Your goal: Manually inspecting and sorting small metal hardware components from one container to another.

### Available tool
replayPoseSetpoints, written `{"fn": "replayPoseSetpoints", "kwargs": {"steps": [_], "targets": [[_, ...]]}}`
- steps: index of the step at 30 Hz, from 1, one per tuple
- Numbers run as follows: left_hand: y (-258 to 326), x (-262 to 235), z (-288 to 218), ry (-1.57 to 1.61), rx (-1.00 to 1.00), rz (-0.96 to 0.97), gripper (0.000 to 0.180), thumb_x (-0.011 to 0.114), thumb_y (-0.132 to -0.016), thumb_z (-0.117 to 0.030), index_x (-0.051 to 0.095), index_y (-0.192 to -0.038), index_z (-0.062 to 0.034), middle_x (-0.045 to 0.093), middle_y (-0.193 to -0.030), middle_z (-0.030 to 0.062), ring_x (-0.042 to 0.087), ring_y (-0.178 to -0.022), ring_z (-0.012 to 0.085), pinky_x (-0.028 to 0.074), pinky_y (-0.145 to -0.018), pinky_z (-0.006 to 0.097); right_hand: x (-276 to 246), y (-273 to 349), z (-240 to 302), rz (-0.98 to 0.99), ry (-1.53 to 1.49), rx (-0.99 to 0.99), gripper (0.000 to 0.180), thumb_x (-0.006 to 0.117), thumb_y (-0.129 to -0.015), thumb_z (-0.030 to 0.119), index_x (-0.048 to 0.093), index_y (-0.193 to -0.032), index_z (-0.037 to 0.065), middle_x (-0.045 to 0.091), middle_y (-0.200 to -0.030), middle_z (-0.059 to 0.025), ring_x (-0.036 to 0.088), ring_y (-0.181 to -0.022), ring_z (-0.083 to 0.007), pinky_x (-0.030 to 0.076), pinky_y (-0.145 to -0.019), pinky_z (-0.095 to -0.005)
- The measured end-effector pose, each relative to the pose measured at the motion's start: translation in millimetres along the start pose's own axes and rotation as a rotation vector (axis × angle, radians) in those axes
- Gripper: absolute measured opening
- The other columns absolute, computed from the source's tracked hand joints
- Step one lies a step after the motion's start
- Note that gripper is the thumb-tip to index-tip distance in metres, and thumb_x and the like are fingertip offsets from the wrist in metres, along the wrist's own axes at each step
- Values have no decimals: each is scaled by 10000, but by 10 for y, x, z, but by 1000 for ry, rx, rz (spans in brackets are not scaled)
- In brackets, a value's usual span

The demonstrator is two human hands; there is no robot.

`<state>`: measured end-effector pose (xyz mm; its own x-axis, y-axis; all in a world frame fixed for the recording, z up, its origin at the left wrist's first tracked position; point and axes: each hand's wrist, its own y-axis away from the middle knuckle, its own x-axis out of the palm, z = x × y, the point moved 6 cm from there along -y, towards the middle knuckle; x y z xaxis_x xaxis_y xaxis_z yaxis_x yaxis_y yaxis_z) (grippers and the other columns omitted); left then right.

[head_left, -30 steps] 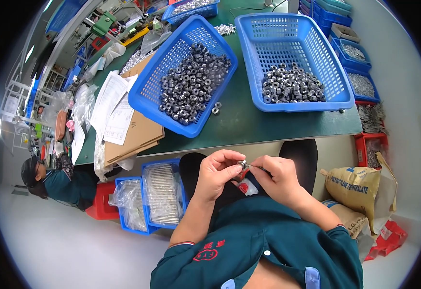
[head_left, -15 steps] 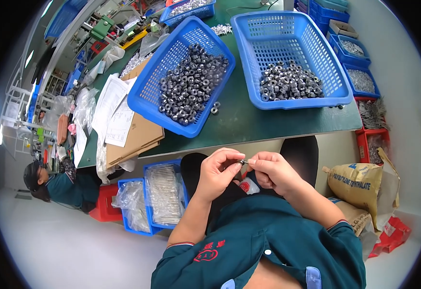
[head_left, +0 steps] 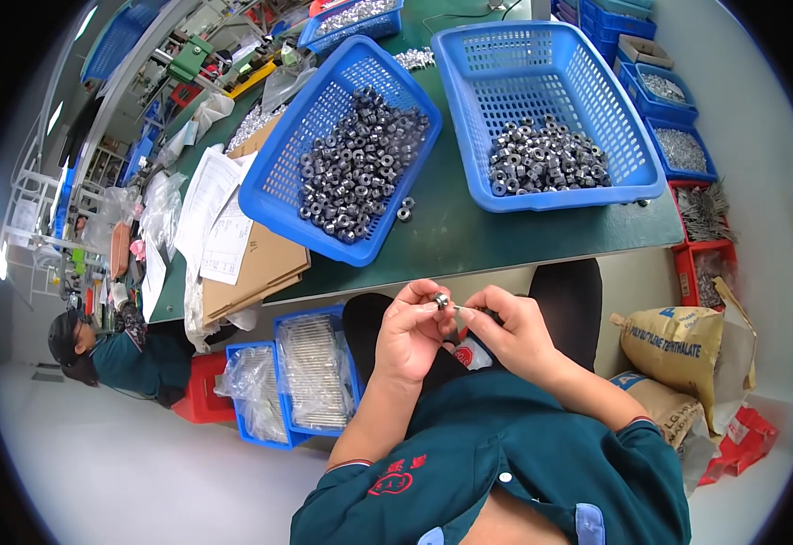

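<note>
My left hand point(head_left: 410, 331) pinches a small, round, dark-grey metal nut point(head_left: 441, 299) at its fingertips; my right hand point(head_left: 510, 329) grips a thin silvery pin point(head_left: 462, 310) just beside it. Compared with before, both hands sit slightly lower, closer to my chest.

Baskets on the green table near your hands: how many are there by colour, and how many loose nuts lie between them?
Big blue baskets: 2
Loose nuts on the green table: 2
Total: 4
The left hand pinches one more nut.
</note>
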<state>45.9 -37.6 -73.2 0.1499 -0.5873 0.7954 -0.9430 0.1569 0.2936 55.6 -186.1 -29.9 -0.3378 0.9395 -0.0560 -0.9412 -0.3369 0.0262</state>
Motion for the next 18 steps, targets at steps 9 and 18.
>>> {"fn": "replayPoseSetpoints", "kwargs": {"steps": [9, 18], "targets": [[31, 33, -36, -282, 117, -13, 205, 622, -796, 21, 623, -1001, 21, 658, -897, 128, 630, -759, 188, 507, -678, 299, -42, -19, 182, -70, 488, -475, 75, 667, -801, 35, 608, -840, 10, 638, -698, -119, 641, -612, -269, 510, -561, -324], [24, 248, -132, -594, 255, 6, 188, 626, -814, 93, 634, -996, 45, 660, -932, 106, 648, -795, 154, 549, -735, 277, -123, -21, 70, -113, 77, -183, 94, 635, -868, 75, 604, -807, 10, 598, -630, -71, 573, -528, -146, 454, -489, -290]]}}
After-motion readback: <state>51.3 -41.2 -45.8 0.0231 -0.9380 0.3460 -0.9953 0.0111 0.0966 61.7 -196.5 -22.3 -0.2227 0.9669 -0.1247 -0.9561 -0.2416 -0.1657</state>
